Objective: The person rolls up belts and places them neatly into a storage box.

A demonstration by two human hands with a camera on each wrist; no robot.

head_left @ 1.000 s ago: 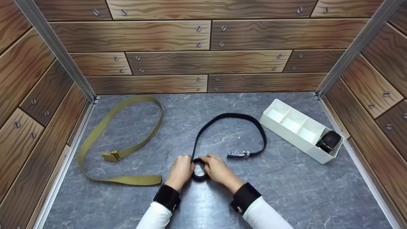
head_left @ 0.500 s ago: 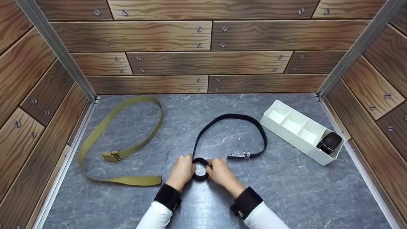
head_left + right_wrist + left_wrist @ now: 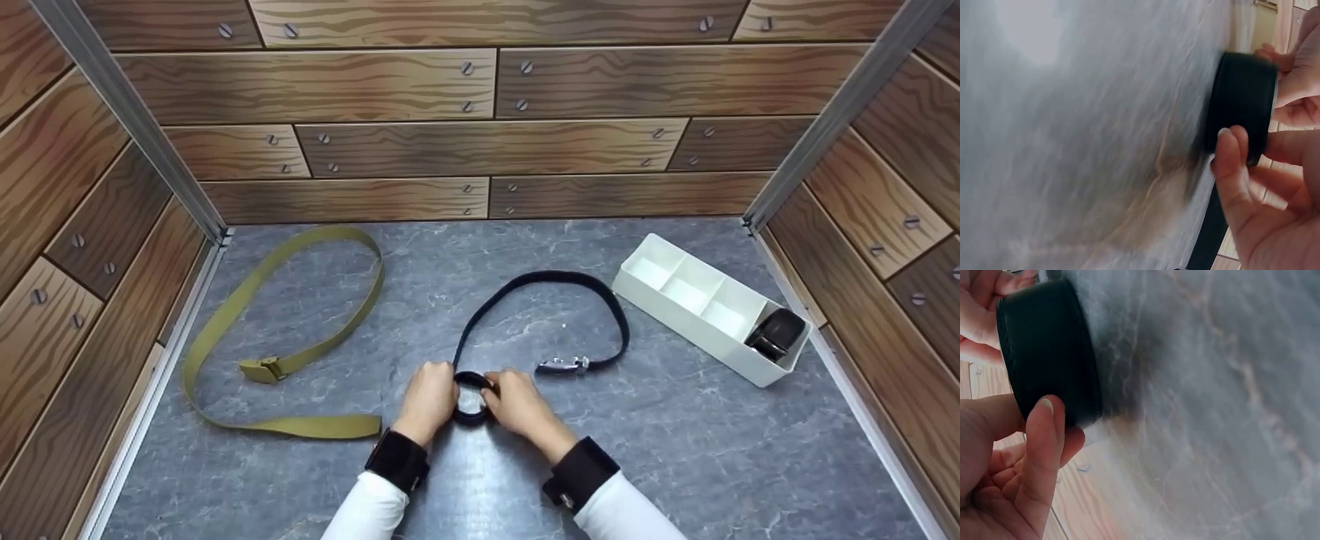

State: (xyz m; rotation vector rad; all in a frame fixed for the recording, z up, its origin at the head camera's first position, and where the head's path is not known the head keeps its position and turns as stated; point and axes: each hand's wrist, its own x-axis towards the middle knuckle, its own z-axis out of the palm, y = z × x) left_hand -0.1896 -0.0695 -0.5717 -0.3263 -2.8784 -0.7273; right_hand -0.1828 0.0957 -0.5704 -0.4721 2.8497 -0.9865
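A black belt (image 3: pixel 559 277) lies in an arc on the grey marbled surface, its silver buckle (image 3: pixel 562 365) at the right end. Its other end is coiled into a small upright ring (image 3: pixel 471 418) between the two hands. My left hand (image 3: pixel 428 397) pinches the coil's left side, thumb inside and fingers outside. On the opposite side, my right hand (image 3: pixel 519 405) pinches the coil in the same way. Up close in the left wrist view, the coiled strap (image 3: pixel 1047 349) is smooth with a stitched edge. The right wrist view shows the coil (image 3: pixel 1244 95) standing on its edge.
At left, an olive webbing belt (image 3: pixel 214 330) with a matching buckle (image 3: pixel 261 368) lies in an open loop. A white divided box (image 3: pixel 675 319) stands at right, a rolled black belt (image 3: pixel 778 334) in its nearest compartment. Wood-patterned walls (image 3: pixel 480 82) enclose the back and sides.
My right hand shifts its fingers slightly around the coil, moving a little right and down. My left hand keeps its grip, and the rest of the black belt barely moves.
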